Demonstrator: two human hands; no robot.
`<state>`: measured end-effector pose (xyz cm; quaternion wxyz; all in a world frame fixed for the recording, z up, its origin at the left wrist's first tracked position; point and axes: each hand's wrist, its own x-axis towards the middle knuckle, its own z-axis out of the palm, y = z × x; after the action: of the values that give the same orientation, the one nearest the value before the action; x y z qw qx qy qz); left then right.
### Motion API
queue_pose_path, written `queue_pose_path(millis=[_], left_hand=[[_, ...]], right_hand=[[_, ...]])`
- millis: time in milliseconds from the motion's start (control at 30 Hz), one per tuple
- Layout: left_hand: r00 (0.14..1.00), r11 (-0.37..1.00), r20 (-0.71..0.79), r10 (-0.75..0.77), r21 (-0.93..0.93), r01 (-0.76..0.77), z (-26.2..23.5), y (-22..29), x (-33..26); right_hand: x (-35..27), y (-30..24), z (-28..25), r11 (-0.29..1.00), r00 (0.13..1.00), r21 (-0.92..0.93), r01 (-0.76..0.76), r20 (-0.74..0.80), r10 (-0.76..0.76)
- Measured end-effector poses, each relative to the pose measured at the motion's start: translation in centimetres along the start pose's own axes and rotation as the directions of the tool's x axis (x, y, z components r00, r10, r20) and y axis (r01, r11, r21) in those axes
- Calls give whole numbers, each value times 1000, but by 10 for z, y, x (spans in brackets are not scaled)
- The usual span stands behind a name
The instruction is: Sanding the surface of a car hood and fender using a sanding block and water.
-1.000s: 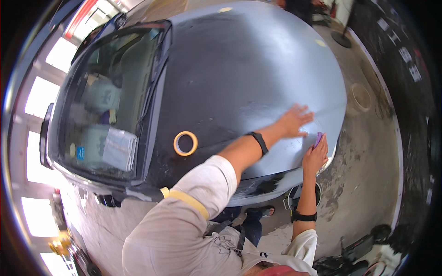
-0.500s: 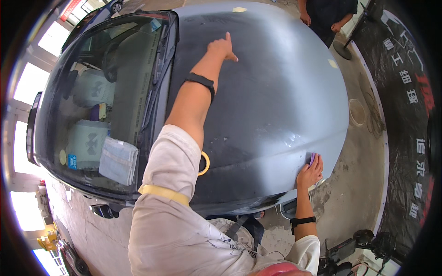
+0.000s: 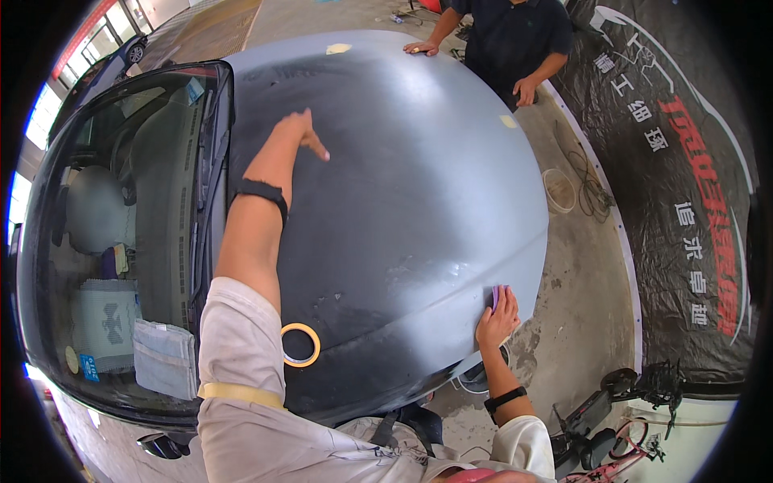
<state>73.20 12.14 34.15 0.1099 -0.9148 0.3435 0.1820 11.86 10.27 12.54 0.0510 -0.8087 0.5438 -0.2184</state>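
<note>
I lean over the dull grey sanded hood [image 3: 403, 177] of a car. My left hand [image 3: 296, 132] reaches far across it toward the windscreen, fingers loosely curled, resting on the panel and holding nothing. A black band sits on that wrist. My right hand [image 3: 498, 319] grips a small purple sanding block [image 3: 494, 295] and presses it against the hood's near right edge. A roll of yellow masking tape [image 3: 300, 344] lies flat on the hood beside my left upper arm.
Another person in a dark shirt [image 3: 515, 40] stands at the far side with one hand on the hood. The windscreen [image 3: 137, 225] is on the left. A black banner [image 3: 684, 201], a white bucket [image 3: 559, 190] with cables, and a bicycle [image 3: 620, 410] are on the concrete floor at right.
My left hand has swept from the hood's right edge near the block up across the panel toward the windscreen. My right hand has kept the block at the hood edge.
</note>
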Motion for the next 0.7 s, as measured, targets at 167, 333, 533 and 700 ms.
queue_pose_path(millis=[167,333,533,700], left_hand=[[963,1000,269,-4,18,-1,82,39,-16],[974,992,213,-80,109,58,96,18,-19],[980,999,195,-34,10,33,91,37,-24],[977,996,195,-86,33,81,87,23,-22]], right_hand=[[-2,19,-2,998,1000,-60,-4,-15,3],[-2,5,5,1000,1000,-4,22,-6,-22],[-3,14,-3,1000,1000,-21,-6,-31,5],[1,5,1,1000,1000,-5,19,-14,-19]])
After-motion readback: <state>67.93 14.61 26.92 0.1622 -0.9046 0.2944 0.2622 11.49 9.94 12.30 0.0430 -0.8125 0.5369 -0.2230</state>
